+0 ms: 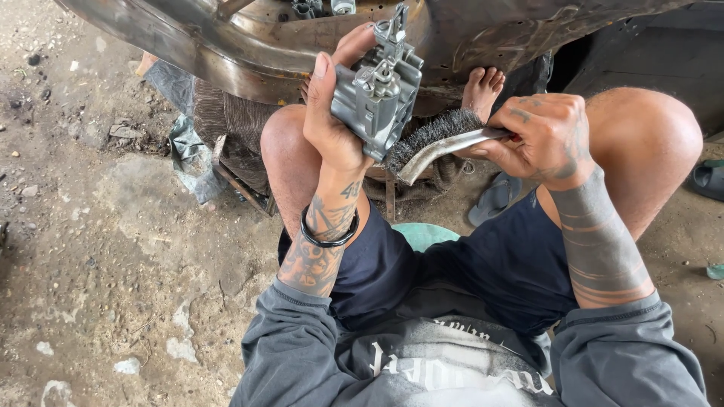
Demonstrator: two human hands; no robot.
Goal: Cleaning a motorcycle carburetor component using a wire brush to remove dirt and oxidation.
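Observation:
My left hand (332, 113) grips a grey cast-metal engine part (377, 90), held upright above my left knee. Its fingers wrap the part's left and back sides. My right hand (543, 136) is closed on the handle of a wire brush (437, 139). The brush's dark bristles press against the lower right edge of the metal part. A black band sits on my left wrist. I sit on a green stool (422, 234) with both knees raised.
A large rusty curved metal body (226, 53) lies just ahead of my knees. A grey sandal (494, 200) lies under my right leg; a dark shoe (709, 179) sits at far right. Rags and crumpled plastic (188, 143) lie left on dirt ground.

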